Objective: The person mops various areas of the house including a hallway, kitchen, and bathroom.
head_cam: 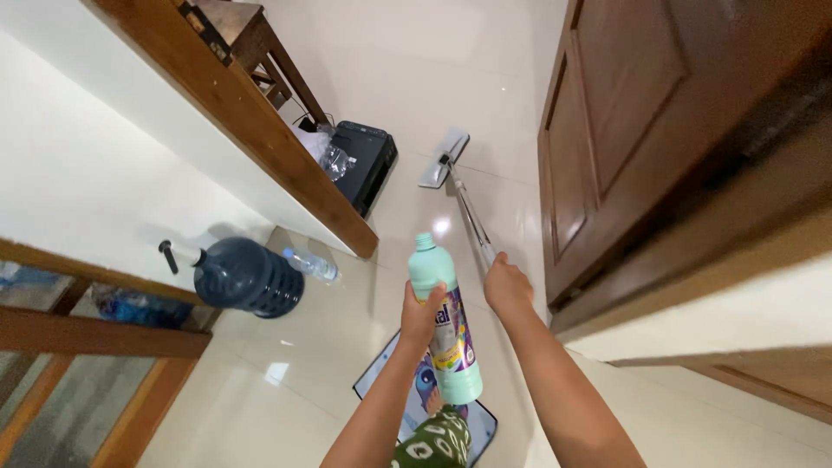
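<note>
My left hand (421,314) grips a tall mint-green bottle (444,322) with a purple label, held upright with its cap on, above a patterned floor mat (381,374). My right hand (507,286) is closed around the top of a metal mop handle (469,211). The handle runs forward and down to a flat grey mop head (445,158) resting on the glossy cream floor tiles.
A brown wooden door (624,130) stands to the right. A wooden frame (260,139) runs along the left wall. A black box (367,161) with plastic bottles lies near it. A large dark blue water jug (247,277) and a small clear bottle (312,266) lie on the floor left.
</note>
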